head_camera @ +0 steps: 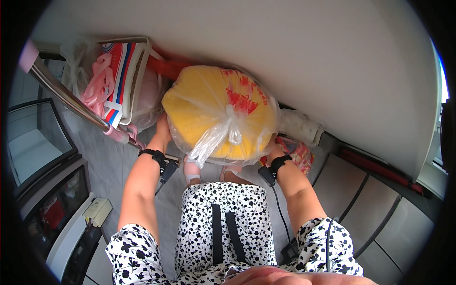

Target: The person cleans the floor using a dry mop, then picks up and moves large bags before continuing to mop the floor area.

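A large, round yellow bundle sits inside a clear plastic bag with a knotted top and red print. My left hand is at the bundle's left side, its fingers hidden behind the bag. At the lower right side of the bag is my right hand, mostly covered by the plastic. Both hands flank the bundle, which is in front of my feet. Whether the fingers are closed on it is hidden. Black straps with small devices circle both wrists.
Left of the bundle stand a white-framed holder with a striped red package and pink ribbon. A metal pole crosses there. A patterned red bag lies at right, near grey cabinets. A pale wall rises behind.
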A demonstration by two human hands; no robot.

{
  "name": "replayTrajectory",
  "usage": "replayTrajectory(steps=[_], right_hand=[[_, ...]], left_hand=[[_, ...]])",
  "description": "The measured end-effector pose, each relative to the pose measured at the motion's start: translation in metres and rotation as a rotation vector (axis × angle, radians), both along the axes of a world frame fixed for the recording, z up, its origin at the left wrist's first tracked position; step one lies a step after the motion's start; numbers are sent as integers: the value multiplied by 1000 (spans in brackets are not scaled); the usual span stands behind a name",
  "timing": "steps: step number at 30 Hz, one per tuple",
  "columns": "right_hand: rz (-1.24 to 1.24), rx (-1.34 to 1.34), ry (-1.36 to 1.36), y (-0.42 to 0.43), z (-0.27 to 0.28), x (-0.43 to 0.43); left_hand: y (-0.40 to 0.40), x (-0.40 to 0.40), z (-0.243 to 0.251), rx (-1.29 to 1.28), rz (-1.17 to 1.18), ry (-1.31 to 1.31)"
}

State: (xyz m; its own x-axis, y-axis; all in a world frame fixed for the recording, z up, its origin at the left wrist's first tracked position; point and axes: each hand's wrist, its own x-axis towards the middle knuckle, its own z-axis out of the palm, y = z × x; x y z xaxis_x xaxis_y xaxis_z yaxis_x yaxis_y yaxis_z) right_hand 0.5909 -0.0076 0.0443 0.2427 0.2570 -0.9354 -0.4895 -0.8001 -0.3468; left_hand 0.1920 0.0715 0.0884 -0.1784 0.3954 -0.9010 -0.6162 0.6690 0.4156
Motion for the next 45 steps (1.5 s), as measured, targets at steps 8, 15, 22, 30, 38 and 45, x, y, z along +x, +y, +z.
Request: replayTrajectory(steps=[8,15,22,30,38,45], right_hand=[[120,55,-49,71,19,-20],[-30,76,105,21,52,17],[446,306,-270,-70,196,68],[571,567,-352,-170,326,103],[1091,776,-778,-182,367,89],[1293,863,-995,-127,362,126]], left_hand=[[9,22,-2,17,-376,452],[-75,15,67,141,-699,250],[-119,17,239,356,-1334,767],[-179,-16,346,443,-1102,1005],[-183,60,377,650,-1824,1226],[-165,111,388,618,-1768,1317]])
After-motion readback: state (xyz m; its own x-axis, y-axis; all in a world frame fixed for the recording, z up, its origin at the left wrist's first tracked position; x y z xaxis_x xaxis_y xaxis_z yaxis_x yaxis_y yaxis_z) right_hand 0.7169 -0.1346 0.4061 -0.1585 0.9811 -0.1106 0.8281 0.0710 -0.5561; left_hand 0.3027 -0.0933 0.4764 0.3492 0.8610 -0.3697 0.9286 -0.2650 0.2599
